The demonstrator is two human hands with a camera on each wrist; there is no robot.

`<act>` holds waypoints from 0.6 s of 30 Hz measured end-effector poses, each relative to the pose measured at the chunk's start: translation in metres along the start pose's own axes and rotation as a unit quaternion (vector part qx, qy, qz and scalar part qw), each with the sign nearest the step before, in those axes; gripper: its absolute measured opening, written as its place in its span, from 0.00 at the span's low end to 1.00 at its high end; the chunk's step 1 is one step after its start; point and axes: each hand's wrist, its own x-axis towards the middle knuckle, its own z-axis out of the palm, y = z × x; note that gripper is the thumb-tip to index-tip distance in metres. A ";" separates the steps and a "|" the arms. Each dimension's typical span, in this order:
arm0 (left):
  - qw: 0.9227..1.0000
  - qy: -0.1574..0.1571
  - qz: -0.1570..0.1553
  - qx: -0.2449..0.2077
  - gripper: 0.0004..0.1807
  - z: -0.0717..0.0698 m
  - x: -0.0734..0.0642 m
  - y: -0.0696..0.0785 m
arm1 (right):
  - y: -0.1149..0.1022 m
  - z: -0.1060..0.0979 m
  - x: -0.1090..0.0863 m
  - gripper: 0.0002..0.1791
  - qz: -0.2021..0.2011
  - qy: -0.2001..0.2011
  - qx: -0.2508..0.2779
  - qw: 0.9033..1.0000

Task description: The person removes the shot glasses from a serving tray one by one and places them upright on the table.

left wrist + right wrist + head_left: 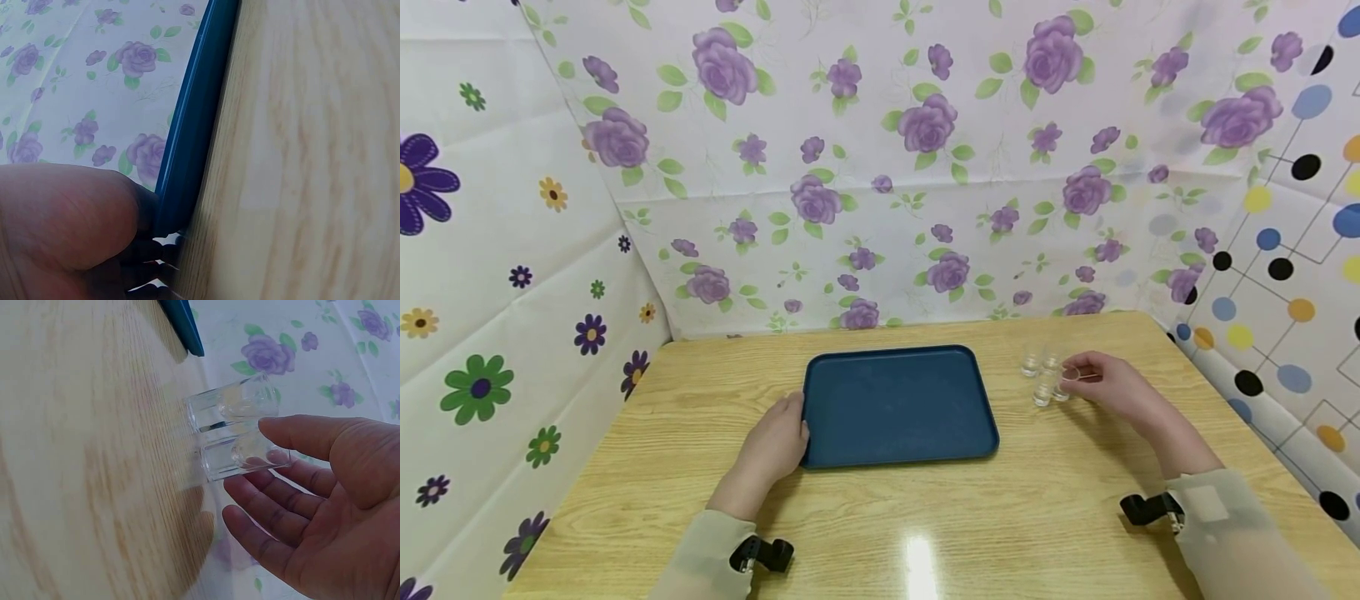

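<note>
A dark blue rectangular tray (895,408) lies on the table. At its left edge, my left hand (775,442) grips the rim, thumb by the near part of that side; in the left wrist view the fingers pass under the tray (194,125). To the right of the tray stands a tight cluster of several small clear shot glasses (1042,393). My right hand (1105,385) pinches the rightmost shot glass (1062,390) near its rim, between thumb and fingers. Beside it in the right wrist view stands another upright glass (209,412).
The wooden table (917,508) ends at a flowered cloth backdrop (880,233) behind. Patterned cloths hang at both sides, flowers on the left cloth (550,333) and dots on the right cloth (1277,333). A gap of bare wood separates tray and glasses.
</note>
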 end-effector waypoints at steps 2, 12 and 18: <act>1.000 0.001 0.000 -0.001 0.30 0.000 0.000 0.000 | 0.000 0.000 0.000 0.32 0.002 0.000 -0.001 1.000; 1.000 0.002 -0.001 0.003 0.30 0.001 0.000 0.000 | 0.000 0.001 0.002 0.32 0.005 -0.004 0.007 1.000; 1.000 0.001 0.000 0.004 0.31 0.000 0.000 0.000 | -0.001 0.000 0.000 0.33 0.006 -0.006 0.005 1.000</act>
